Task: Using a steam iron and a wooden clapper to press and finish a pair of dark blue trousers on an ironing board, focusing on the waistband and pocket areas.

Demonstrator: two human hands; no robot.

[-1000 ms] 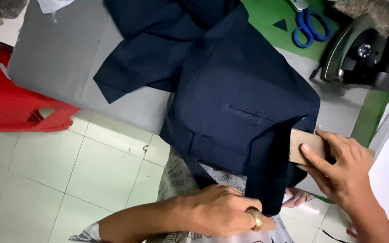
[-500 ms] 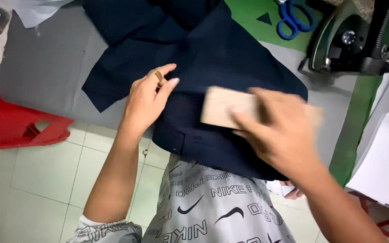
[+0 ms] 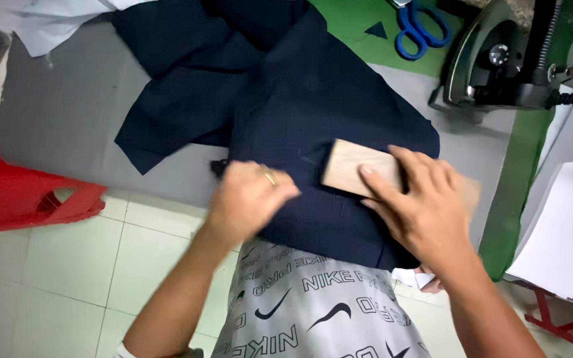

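Where grey table (image 3: 67,119) ends, pale floor tiles (image 3: 54,278) show

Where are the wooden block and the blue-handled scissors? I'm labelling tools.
Flat tan wooden block (image 3: 353,166), head view, on its bare left half.
Blue-handled scissors (image 3: 419,30), head view, on a handle loop.

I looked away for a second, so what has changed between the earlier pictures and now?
The right hand brought the wooden block from the edge up onto the navy garment. The left hand came up onto the cloth. The scissors and iron stayed put.
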